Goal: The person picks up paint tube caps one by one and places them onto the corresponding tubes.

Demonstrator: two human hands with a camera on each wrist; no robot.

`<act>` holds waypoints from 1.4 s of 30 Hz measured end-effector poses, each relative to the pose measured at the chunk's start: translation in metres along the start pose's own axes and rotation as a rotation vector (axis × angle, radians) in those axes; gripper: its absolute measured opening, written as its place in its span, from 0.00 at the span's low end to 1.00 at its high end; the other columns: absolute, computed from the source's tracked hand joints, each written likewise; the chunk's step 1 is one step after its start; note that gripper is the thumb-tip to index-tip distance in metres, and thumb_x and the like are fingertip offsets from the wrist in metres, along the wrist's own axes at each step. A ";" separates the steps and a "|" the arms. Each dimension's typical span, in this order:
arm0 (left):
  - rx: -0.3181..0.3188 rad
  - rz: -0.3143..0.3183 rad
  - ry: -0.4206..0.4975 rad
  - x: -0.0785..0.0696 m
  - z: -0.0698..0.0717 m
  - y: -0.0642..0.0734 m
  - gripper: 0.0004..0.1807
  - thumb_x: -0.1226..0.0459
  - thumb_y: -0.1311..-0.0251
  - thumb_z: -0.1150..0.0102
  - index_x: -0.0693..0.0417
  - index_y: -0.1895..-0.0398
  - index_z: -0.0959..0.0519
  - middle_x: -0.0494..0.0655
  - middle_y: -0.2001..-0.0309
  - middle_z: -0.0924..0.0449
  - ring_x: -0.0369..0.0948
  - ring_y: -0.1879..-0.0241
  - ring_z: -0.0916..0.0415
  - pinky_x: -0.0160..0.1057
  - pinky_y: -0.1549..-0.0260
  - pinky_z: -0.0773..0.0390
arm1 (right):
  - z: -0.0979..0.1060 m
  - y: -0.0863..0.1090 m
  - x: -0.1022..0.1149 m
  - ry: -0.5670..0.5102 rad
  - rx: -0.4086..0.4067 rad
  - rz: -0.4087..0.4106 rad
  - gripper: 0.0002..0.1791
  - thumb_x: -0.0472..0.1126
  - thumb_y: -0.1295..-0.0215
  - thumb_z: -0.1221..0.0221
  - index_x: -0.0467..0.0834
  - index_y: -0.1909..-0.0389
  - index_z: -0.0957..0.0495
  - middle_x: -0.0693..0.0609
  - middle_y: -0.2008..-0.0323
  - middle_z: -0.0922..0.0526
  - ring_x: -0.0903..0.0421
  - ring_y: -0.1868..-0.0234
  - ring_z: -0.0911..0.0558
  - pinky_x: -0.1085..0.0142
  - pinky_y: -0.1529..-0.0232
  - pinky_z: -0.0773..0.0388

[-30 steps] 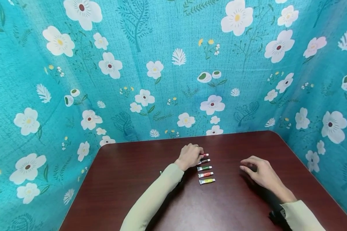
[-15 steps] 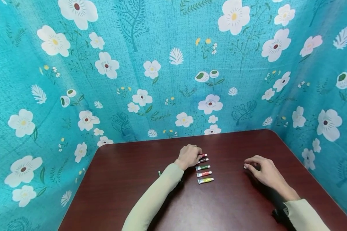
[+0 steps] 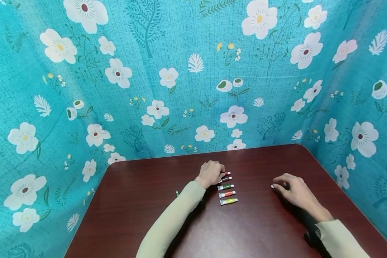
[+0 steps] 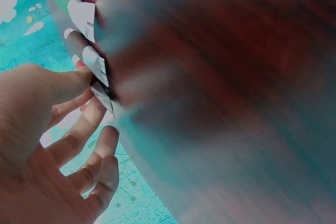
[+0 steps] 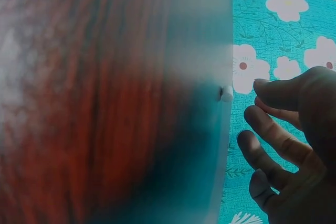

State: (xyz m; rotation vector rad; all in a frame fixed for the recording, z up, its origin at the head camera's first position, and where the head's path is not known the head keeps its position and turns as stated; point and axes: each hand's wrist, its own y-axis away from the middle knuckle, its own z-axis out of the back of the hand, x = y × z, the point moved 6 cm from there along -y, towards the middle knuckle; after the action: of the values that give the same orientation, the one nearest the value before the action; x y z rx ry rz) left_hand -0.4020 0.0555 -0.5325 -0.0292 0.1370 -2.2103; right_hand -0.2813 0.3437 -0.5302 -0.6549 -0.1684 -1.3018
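At the far end of a row of small paint tubes, my left hand [image 3: 210, 172] pinches a red paint tube [image 4: 103, 99] between thumb and forefinger. Below it in the head view lie a dark brown tube [image 3: 226, 179], a green tube [image 3: 226, 187], an orange-red tube [image 3: 227, 194] and a yellow tube [image 3: 228, 201], all with white caps to the right. My right hand [image 3: 291, 190] hovers over the right side, fingers loosely curved and holding nothing. A small white piece [image 5: 227, 94], like a tube cap, lies on the table just off its thumb.
Everything sits on a dark red-brown table [image 3: 142, 193]. Partly hidden behind the left forearm is another green-and-white item [image 3: 177, 194]. A turquoise flowered cloth [image 3: 193, 89] hangs at the table's back and sides.
My right hand has shifted slightly to the right, and the small white piece now shows by its thumb. My left hand stays at the red paint tube. The head view has turned a little.
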 end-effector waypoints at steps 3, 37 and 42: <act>0.011 0.014 0.003 0.002 -0.003 -0.002 0.09 0.52 0.25 0.36 0.38 0.52 0.09 0.37 0.53 0.11 0.39 0.53 0.14 0.42 0.58 0.13 | -0.003 -0.002 0.000 0.007 0.028 -0.003 0.11 0.40 0.33 0.27 0.45 0.51 0.11 0.55 0.60 0.14 0.59 0.63 0.24 0.66 0.64 0.25; 0.001 0.027 0.074 0.024 0.019 0.032 0.13 0.51 0.26 0.35 0.45 0.47 0.12 0.42 0.53 0.12 0.44 0.52 0.18 0.46 0.56 0.15 | -0.018 -0.006 -0.005 0.009 0.181 -0.053 0.06 0.36 0.32 0.29 0.42 0.56 0.11 0.54 0.64 0.15 0.60 0.68 0.25 0.66 0.69 0.26; -0.007 0.041 0.066 0.032 0.024 0.041 0.14 0.50 0.26 0.36 0.44 0.47 0.12 0.42 0.53 0.12 0.43 0.53 0.18 0.46 0.55 0.15 | -0.020 -0.008 -0.003 0.010 0.189 -0.046 0.06 0.36 0.32 0.30 0.43 0.56 0.11 0.54 0.64 0.15 0.61 0.68 0.25 0.66 0.69 0.25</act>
State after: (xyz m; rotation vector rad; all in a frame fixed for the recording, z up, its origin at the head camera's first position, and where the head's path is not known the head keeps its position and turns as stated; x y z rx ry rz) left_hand -0.3874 0.0033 -0.5140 0.0421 0.1804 -2.1706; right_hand -0.2942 0.3345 -0.5452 -0.4855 -0.2955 -1.3147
